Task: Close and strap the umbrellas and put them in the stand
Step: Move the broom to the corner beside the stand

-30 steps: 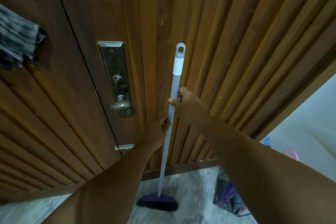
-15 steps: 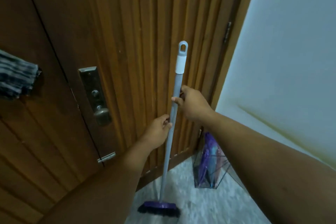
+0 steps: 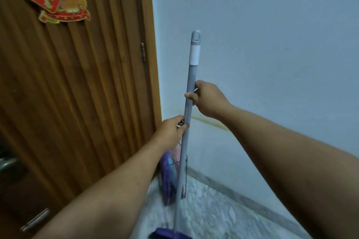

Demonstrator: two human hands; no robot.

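Swung rightward from door [image 3: 77, 103] to wall, the broom [image 3: 189, 103] stood upright, left hand [image 3: 171, 132] gripping its pole below the clasping right hand [image 3: 207, 101]. Beneath them, stand [image 3: 172, 178] already held umbrellas; parking the broom beside it seemingly came next.

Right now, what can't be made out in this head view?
- Broom head: cut off by the bottom edge.
- Stand contents: blurred, partly behind the broom handle and left hand.
- Door handle: cut by the left edge.
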